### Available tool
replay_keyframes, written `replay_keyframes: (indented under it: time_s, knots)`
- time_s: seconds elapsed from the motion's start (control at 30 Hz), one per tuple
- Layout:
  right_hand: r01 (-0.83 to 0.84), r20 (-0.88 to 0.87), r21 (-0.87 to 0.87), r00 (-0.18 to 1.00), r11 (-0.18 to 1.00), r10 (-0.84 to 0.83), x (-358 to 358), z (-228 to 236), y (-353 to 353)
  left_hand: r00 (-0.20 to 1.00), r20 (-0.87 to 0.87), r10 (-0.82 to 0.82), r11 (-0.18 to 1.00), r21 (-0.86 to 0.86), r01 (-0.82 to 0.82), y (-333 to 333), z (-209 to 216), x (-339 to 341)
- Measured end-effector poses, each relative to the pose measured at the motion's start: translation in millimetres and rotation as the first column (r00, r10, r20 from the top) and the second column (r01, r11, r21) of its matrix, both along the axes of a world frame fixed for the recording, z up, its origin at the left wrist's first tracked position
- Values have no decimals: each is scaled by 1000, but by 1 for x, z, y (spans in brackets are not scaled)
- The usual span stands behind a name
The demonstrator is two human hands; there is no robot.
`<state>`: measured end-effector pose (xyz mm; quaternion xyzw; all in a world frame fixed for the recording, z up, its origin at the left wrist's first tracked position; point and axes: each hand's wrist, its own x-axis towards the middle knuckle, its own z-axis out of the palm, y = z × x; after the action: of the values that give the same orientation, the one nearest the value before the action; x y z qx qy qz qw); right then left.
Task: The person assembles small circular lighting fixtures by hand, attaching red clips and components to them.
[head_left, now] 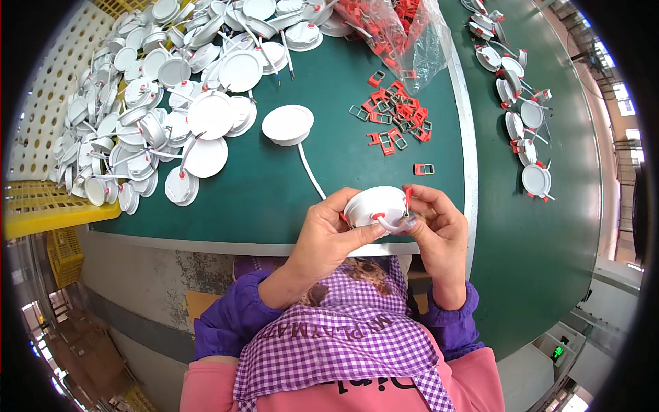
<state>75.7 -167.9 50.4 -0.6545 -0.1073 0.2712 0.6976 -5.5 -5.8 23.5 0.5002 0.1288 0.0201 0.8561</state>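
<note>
Near the table's front edge, my left hand (325,232) grips a white round downlight (373,201) by its left side, fingers behind and thumb in front. A white cable leaves it at a small red grommet. A bit of red shows by my left fingertips. On the other side, my right hand (439,223) pinches a red clip (408,198) with a metal spring against the light's rim; the fingers partly hide it. Beyond my hands, another white downlight (287,123) lies on the green table with its cable trailing toward me.
A big heap of white downlights (210,114) spills from a yellow perforated crate (62,214) at the left. Loose red clips (398,113) lie at right of centre, below a clear plastic bag (425,48) of more clips. On the green belt (528,275) at right, several lights form a row.
</note>
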Motion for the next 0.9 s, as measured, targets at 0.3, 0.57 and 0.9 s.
replay_keyframes:
  time_s: [0.3, 0.57, 0.9]
  knots:
    - [35, -155, -21, 987, 999, -37, 1, -26, -17, 998, -37, -45, 998, 37, 46, -17, -7, 1]
    - [738, -332, 251, 674, 626, -661, 73, -63, -119, 912, 370, 177, 107, 914, -392, 59, -4, 22]
    - [348, 828, -520, 428, 780, 362, 71, -35, -20, 929, 367, 37, -176, 918, -356, 125, -31, 43]
